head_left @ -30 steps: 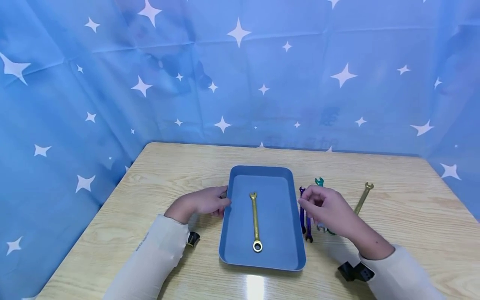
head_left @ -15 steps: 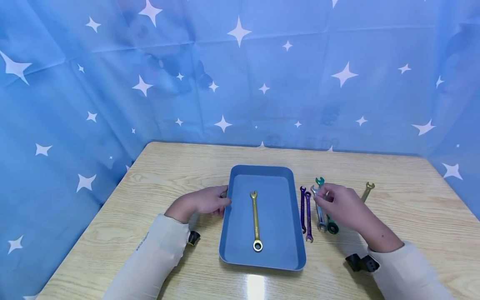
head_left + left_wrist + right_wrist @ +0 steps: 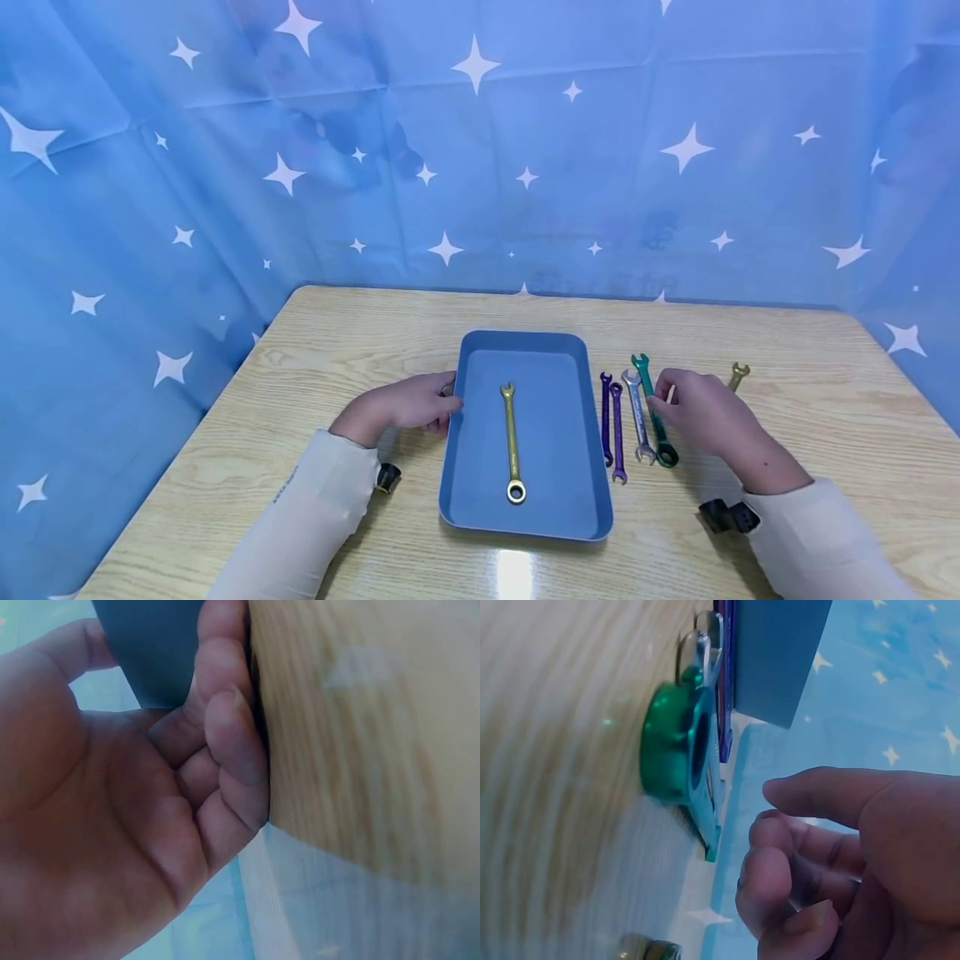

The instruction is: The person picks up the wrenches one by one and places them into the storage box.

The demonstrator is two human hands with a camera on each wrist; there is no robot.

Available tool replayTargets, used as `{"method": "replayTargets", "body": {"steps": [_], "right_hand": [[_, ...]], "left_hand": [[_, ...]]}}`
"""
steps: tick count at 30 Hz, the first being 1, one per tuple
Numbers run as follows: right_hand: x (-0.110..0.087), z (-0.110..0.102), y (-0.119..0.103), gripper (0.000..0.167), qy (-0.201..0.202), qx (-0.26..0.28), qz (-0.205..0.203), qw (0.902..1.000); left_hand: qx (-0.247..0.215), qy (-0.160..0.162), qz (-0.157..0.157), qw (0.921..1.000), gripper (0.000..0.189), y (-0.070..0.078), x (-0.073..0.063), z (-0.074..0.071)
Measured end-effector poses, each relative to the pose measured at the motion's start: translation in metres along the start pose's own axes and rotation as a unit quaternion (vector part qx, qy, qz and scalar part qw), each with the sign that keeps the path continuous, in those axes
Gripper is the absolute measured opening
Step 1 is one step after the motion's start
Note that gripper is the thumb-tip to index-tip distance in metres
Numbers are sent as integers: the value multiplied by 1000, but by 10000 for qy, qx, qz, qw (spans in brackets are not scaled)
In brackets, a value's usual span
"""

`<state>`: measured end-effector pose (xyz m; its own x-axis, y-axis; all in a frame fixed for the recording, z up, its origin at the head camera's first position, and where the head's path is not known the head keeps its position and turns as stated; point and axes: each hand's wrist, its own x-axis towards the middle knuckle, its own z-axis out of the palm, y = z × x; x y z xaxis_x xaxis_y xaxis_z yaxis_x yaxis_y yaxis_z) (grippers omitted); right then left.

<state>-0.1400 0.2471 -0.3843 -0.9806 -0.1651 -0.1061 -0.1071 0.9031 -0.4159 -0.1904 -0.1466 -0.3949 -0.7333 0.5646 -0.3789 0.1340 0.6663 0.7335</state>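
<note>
We find the left hand (image 3: 412, 402) at the side of the blue tray (image 3: 555, 442), its thumb over the rim and its other fingers curled low outside the wall, next to the table (image 3: 360, 325); we judge that this hold keeps the tray from sliding. Inside the tray, beyond the left thumb, a gold wrench (image 3: 512, 442) lies lengthwise, touched by neither hand. We find the right hand (image 3: 705, 408) raised, its fingers loosely bent, the thumb tip just short of the index finger, with nothing held between them. Just beside these fingertips, on the tray side, a green wrench (image 3: 657, 417) rests on the table, clear of the fingers in the right wrist view. Farther from the fingertips follow a silver wrench (image 3: 638, 417), a purple wrench (image 3: 618, 433) and a darker purple wrench (image 3: 606, 421), the last nearest the tray; we take this row to be laid lengthwise for easy reach by the right fingers. Behind the right knuckles lies another gold wrench (image 3: 738, 375), mostly hidden by the hand.
</note>
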Motion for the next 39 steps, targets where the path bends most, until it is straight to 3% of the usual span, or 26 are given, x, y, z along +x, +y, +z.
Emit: {"method": "replayTargets", "body": {"steps": [13, 24, 39], "right_hand": [[1, 3, 5, 15, -62, -139, -27, 9999], [1, 4, 7, 15, -378, -89, 71, 9992], [1, 8, 11, 28, -613, 150, 126, 9979]], "left_hand": [[19, 52, -57, 10000, 39, 0, -2, -1], [14, 70, -96, 9999, 36, 1, -1, 0], [-11, 29, -50, 10000, 38, 0, 0, 0]]}}
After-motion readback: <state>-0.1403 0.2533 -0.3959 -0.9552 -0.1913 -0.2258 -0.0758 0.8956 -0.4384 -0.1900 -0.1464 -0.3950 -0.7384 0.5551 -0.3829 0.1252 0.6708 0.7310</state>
